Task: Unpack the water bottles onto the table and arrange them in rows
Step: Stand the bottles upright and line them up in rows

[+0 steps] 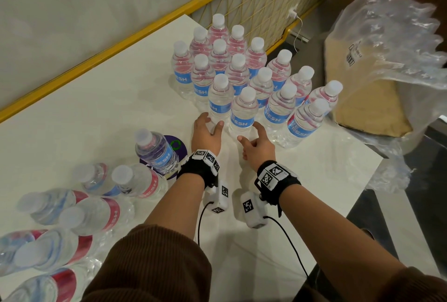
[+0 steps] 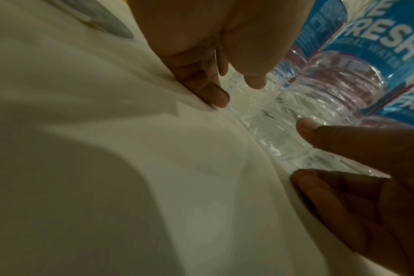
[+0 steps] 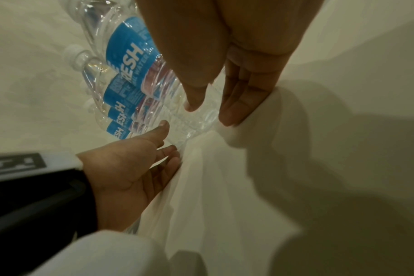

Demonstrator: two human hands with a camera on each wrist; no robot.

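Note:
Several upright water bottles point(image 1: 242, 69) with blue labels stand in rows on the white table point(image 1: 96, 108). The nearest one, the front bottle point(image 1: 242, 113), has a hand on each side of its base. My left hand point(image 1: 210, 121) lies at its left with straight fingers low on the table, between it and the neighbouring bottle point(image 1: 219, 101). My right hand point(image 1: 251, 132) lies at its right, thumb and fingers spread. In the right wrist view the right hand point(image 3: 212, 112) frames the clear base of the front bottle point(image 3: 130, 56). Neither hand grips anything.
Several bottles with red labels lie on their sides in loose wrap point(image 1: 96, 214) at the near left. One bottle point(image 1: 157, 151) stands on a purple disc. A cardboard box point(image 1: 362, 108) draped in plastic wrap point(image 1: 399, 35) sits at the right. The table edge point(image 1: 362, 192) runs near right.

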